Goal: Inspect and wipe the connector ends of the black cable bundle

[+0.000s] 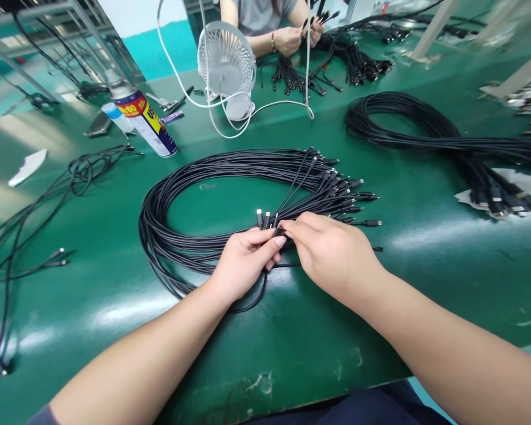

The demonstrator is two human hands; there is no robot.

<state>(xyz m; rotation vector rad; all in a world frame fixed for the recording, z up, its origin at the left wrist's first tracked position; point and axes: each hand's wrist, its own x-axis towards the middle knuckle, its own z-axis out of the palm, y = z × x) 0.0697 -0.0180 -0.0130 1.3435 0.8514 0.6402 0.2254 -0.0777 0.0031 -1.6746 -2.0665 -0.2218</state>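
A large looped bundle of black cables (pixel 159 203) lies on the green table, its connector ends fanned out to the right. At the near side of the loop, my left hand (pixel 245 257) is closed on black cable connectors (pixel 259 218); a few of their metal tips point up above the fingers. My right hand (pixel 336 251) meets it from the right, thumb and forefinger pinched at the tip of one connector (pixel 278 230). What the right fingertips hold, if anything, is too small to tell. A cable hangs in a curve below the left hand.
A spray can (pixel 144 121) and a small white fan (pixel 227 65) with a white cord stand behind the bundle. Loose cables (pixel 15 230) lie at left, another cable coil (pixel 402 118) at right. Across the table, a co-worker's hands (pixel 288 41) handle more cables.
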